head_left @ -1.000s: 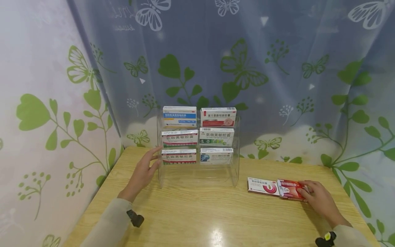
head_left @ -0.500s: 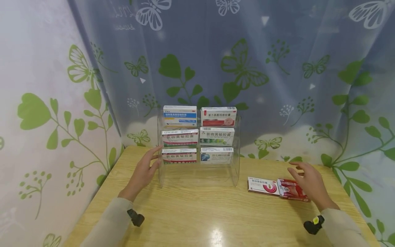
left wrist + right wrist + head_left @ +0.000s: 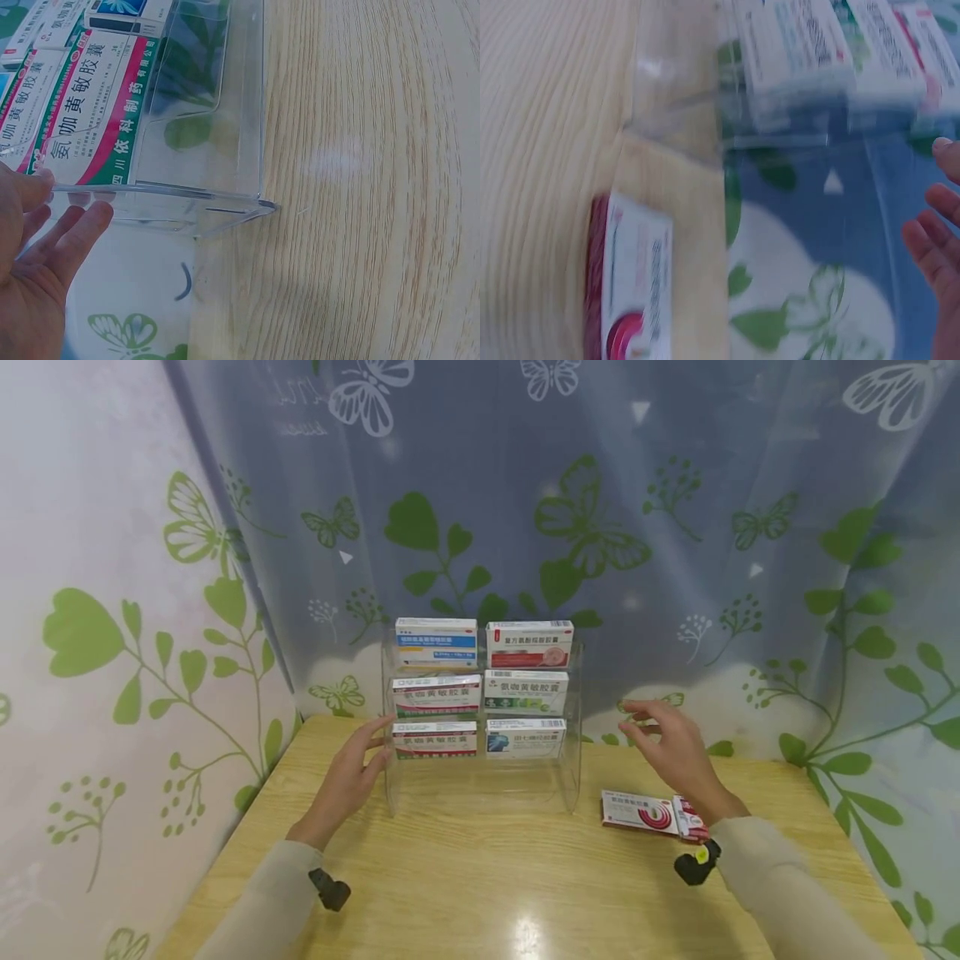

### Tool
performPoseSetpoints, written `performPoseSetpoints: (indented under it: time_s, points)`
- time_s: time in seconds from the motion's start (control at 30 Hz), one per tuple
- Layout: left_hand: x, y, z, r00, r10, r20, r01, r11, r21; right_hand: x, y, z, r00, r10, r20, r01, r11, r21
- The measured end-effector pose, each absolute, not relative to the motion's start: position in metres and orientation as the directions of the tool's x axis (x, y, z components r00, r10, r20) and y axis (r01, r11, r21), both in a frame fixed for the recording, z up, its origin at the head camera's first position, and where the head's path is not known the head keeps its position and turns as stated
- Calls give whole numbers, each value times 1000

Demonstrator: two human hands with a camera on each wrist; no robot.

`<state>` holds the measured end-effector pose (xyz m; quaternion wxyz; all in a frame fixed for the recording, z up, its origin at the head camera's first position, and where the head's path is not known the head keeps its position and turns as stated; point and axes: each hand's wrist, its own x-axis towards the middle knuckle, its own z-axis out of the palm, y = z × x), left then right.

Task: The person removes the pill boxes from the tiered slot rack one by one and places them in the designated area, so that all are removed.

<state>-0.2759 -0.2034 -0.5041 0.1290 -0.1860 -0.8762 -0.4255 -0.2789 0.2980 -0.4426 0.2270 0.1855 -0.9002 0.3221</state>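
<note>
A clear acrylic display rack (image 3: 480, 785) stands upright on the wooden table, bearing several medicine boxes in two columns. My left hand (image 3: 348, 781) pinches the rack's left side panel; in the left wrist view its thumb and fingers (image 3: 82, 236) lie on either side of that panel. My right hand (image 3: 675, 756) hangs in the air right of the rack, fingers loosely bent and holding nothing. Below it on the table lie a white medicine box (image 3: 637, 812) with a pink ring design and a red medicine box (image 3: 690, 820) beside it, partly hidden by my right wrist.
A blue-and-white box (image 3: 437, 643) and a red-and-white box (image 3: 529, 645) fill the rack's top row. Behind the table (image 3: 465, 877) hangs a patterned curtain (image 3: 480, 485). Another printed cloth (image 3: 97, 710) borders the left side.
My right hand has let go of the red box, lifted off and moved left and up toward the rack. My left hand keeps its place on the rack.
</note>
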Motion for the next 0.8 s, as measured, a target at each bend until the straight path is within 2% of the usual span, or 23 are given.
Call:
performPoseSetpoints:
  time_s: [0.33,0.8]
  points:
    - [-276,-205,-505,-902,219,373,429,558,711,-293,242,-432,-808,-303,505,-560,659,-501]
    - [-275,-204,-502,-904,218,368,425,554,716,-296,211,-436,-783,-479,397,-613,702,-362]
